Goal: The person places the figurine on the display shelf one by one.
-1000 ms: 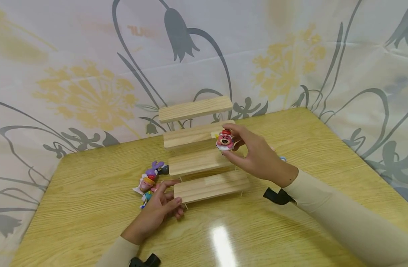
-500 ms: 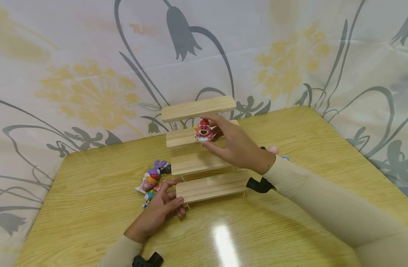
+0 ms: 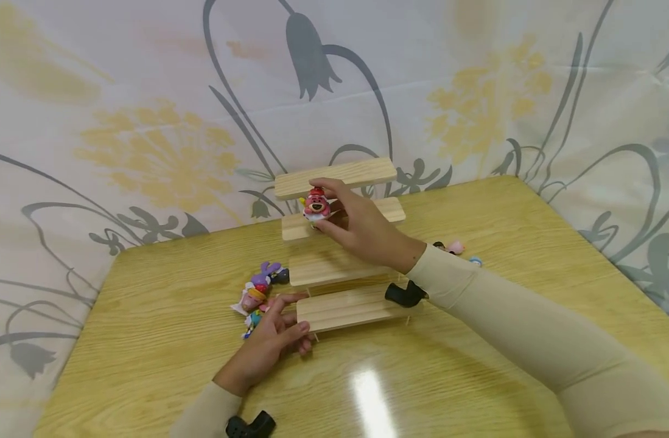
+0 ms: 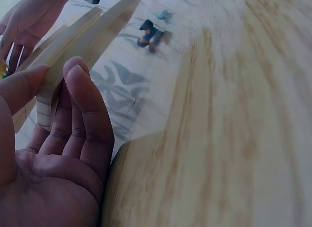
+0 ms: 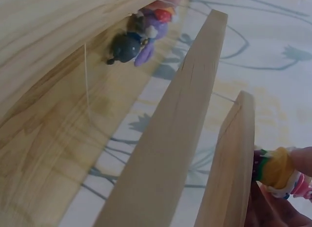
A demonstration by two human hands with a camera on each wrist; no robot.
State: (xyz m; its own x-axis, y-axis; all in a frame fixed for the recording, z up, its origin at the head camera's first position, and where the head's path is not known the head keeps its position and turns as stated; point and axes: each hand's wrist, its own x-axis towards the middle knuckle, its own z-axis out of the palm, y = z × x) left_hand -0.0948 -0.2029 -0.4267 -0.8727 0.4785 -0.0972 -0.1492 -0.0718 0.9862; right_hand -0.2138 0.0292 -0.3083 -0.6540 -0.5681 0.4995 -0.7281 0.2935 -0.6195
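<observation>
A small pink bear figurine (image 3: 316, 205) with a red top and white base is pinched between the thumb and fingers of my right hand (image 3: 367, 231). It overlaps the upper tiers of a four-board wooden display stand; in the right wrist view its yellow-and-green back (image 5: 275, 167) is right beside a board (image 5: 231, 154). My left hand (image 3: 265, 344) grips the left end of the stand's lowest board (image 3: 356, 307), thumb on top and fingers beneath. In the left wrist view the fingers (image 4: 87, 100) curl around that board end.
Several figurines (image 3: 252, 298) lie in a cluster left of the stand, close to my left hand. Others, including a pink one (image 3: 456, 247) and a blue one (image 3: 475, 261), lie to the right behind my right forearm. A flower-patterned cloth (image 3: 164, 146) hangs behind the wooden table (image 3: 164, 340).
My right hand has carried the bear figurine leftward and slightly up across the stand. My left hand keeps its grip on the lowest board; the head view has shifted slightly.
</observation>
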